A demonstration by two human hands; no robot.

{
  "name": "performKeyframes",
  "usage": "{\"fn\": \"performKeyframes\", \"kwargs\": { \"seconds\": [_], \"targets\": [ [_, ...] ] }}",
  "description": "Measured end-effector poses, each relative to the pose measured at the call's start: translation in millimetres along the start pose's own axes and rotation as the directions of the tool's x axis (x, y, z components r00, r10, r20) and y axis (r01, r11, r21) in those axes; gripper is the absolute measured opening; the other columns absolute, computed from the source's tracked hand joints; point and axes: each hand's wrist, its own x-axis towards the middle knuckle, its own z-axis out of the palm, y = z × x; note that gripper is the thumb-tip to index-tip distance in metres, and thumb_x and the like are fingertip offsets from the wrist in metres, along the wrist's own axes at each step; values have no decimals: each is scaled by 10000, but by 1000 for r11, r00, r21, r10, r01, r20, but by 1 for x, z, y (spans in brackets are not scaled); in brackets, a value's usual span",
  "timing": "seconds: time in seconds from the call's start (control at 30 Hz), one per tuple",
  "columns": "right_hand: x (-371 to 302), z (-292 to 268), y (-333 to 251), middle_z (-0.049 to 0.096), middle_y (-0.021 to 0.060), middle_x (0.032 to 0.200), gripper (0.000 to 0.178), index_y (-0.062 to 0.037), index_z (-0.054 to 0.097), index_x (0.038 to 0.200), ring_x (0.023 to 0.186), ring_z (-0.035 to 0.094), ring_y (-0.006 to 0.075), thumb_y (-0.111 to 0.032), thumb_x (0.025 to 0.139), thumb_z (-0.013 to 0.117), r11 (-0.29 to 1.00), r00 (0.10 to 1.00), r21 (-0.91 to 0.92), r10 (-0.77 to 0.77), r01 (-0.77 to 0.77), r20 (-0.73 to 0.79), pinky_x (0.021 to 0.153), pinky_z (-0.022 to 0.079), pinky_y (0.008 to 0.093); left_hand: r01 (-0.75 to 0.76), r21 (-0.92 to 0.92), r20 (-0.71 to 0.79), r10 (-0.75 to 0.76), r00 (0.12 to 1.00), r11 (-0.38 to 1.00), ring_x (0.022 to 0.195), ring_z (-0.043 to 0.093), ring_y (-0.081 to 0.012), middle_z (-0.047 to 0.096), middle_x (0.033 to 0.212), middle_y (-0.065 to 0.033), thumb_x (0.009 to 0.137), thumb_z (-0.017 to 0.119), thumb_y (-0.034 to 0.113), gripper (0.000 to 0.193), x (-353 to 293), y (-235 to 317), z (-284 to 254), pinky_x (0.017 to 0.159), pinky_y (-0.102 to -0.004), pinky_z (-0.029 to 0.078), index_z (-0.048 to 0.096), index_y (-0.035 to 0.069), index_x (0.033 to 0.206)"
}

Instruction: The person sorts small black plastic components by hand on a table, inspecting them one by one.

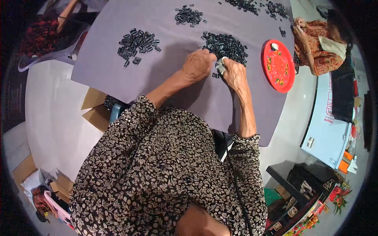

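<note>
My left hand (199,65) is closed at the near left edge of a heap of small black pieces (228,44), its fingers curled together. Beside it, my right hand (235,75) is closed too, with white wrapping (221,67) around its thumb and finger. The fingertips of both hands almost meet. Whatever small thing they pinch is hidden. A couple of loose black pieces (215,75) lie just below the fingers. Another heap of black pieces (136,44) sits to the left, and a smaller pile (189,15) lies farther off.
A grey cloth (165,23) covers the table. To the right stands a red patterned tray (278,67) holding a small white item. Across the right edge sits another person (321,45); another is at far left. An open cardboard box (96,106) stands below the table's left edge.
</note>
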Motion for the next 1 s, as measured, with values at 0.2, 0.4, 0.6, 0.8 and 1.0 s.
{"fn": "performKeyframes", "kwargs": {
  "seconds": [0.2, 0.4, 0.6, 0.8, 1.0],
  "targets": [
    [-12, -12, 5, 539, 200, 672, 69, 1, 545, 768, 603, 519, 368, -22, 708, 521, 974, 982, 136, 186, -179, -43, 544, 409, 379, -21, -15, -119, 19, 993, 1000, 684, 534, -321, 507, 699, -117, 690, 538, 87, 48, -2, -2, 13, 582, -446, 445, 562, 105, 728],
    [-18, -10, 1, 511, 200, 670, 75, 1, 542, 757, 595, 502, 351, -9, 688, 513, 976, 987, 198, 116, -93, -111, 540, 398, 376, -29, 7, -92, 30, 995, 1000, 694, 538, -316, 509, 707, -116, 685, 542, 90, 57, 6, 8, 17, 584, -444, 447, 565, 98, 736],
    [-16, -5, -7, 522, 191, 665, 49, 4, 522, 719, 616, 528, 356, -36, 692, 534, 988, 989, 143, 71, -52, -129, 548, 407, 402, -10, -2, -38, 10, 999, 1000, 732, 538, -308, 527, 732, -120, 725, 566, 97, 114, 5, -7, 15, 642, -405, 447, 599, 72, 831],
    [-12, 8, -20, 542, 197, 657, 87, -1, 515, 685, 627, 545, 377, -78, 707, 550, 1000, 999, 21, -10, 11, -46, 555, 417, 443, 27, -82, -91, -35, 995, 996, 698, 538, -313, 530, 713, -119, 728, 582, 91, 99, -8, -9, -3, 608, -391, 430, 583, 50, 818],
    [3, 6, -35, 568, 212, 641, 59, 14, 517, 669, 616, 583, 360, -30, 637, 539, 991, 996, -123, 69, -60, 64, 538, 452, 445, 41, -117, -87, -51, 995, 992, 696, 537, -320, 533, 704, -126, 726, 565, 95, 56, -12, -8, -3, 607, -412, 430, 572, 58, 767]
  ]
}}
